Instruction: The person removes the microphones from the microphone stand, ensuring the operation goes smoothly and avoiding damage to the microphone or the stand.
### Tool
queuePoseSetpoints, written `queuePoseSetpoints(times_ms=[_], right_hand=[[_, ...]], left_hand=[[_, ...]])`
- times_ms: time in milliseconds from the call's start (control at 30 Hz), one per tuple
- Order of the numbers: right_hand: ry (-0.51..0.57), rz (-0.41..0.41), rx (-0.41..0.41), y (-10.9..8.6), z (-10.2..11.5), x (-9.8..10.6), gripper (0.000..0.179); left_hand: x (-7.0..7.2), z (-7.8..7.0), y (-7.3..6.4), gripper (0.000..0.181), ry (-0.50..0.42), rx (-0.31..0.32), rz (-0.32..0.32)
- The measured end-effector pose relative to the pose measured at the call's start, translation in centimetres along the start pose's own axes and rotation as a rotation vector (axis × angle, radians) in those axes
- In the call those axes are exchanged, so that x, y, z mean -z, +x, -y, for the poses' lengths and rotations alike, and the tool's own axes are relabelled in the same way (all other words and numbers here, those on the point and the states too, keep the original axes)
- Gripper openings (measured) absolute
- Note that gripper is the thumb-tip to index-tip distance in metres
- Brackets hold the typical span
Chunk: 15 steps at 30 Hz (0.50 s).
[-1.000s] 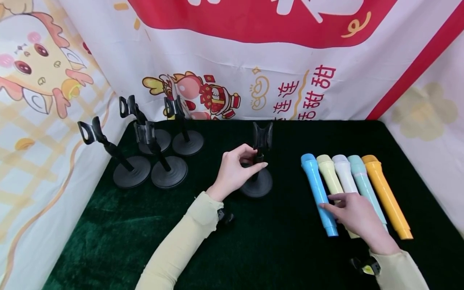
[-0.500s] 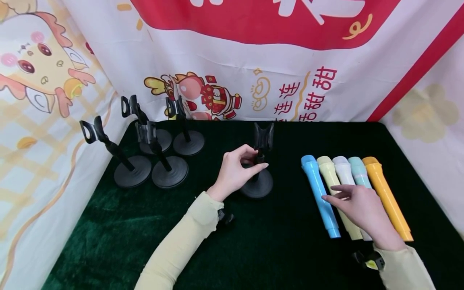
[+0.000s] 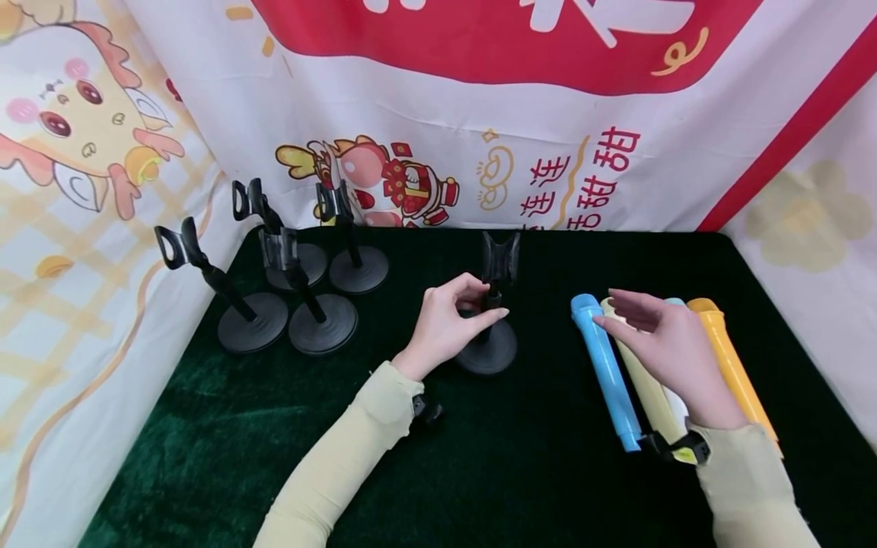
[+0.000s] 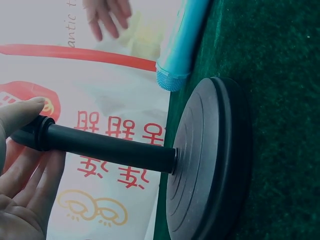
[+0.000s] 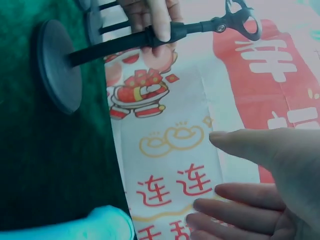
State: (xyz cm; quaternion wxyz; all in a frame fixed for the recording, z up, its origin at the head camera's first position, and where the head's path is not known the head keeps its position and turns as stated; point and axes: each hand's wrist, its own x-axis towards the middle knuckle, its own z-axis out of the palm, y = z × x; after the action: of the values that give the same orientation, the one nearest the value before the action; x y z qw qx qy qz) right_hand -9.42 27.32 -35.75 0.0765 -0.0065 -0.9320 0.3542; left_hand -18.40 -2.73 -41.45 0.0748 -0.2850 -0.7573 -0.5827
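My left hand (image 3: 445,320) pinches the upper post of a black desktop microphone stand (image 3: 489,354), its round base on the cloth and its clip upward. In the left wrist view, thumb and fingers lie around the collar of the post (image 4: 110,147). Over the row of toy microphones hovers my right hand (image 3: 674,358), fingers extended and apart from the thumb, nothing between them in the right wrist view. Nearest its thumb is the blue microphone (image 3: 606,373). It partly covers the pale yellow microphone (image 3: 640,380) and mostly hides the white and mint ones. The orange microphone (image 3: 731,358) lies rightmost.
Several more black microphone stands stand at the left, such as the front-left stand (image 3: 252,323) and the back stand (image 3: 358,270). Dark green velvet cloth (image 3: 521,472) covers the table. A printed fabric backdrop (image 3: 521,99) rises behind and at both sides.
My right hand has lifted off the microphones and moved toward their heads at the back of the table. The left hand keeps its hold on the stand.
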Motion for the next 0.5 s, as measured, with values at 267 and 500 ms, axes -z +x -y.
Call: queuePoseSetpoints(times_ms=[267, 500], right_hand=[[0.200, -0.011, 0.017, 2.2, 0.8, -1.7, 0.060], [0.248, 0.045, -0.013, 3.5, 1.4, -2.9, 0.073]], left_hand=[[0.1, -0.1, -0.1, 0.025, -0.019, -0.002, 0.004], [0.3, -0.3, -0.1, 0.023, -0.007, -0.057, -0.015]])
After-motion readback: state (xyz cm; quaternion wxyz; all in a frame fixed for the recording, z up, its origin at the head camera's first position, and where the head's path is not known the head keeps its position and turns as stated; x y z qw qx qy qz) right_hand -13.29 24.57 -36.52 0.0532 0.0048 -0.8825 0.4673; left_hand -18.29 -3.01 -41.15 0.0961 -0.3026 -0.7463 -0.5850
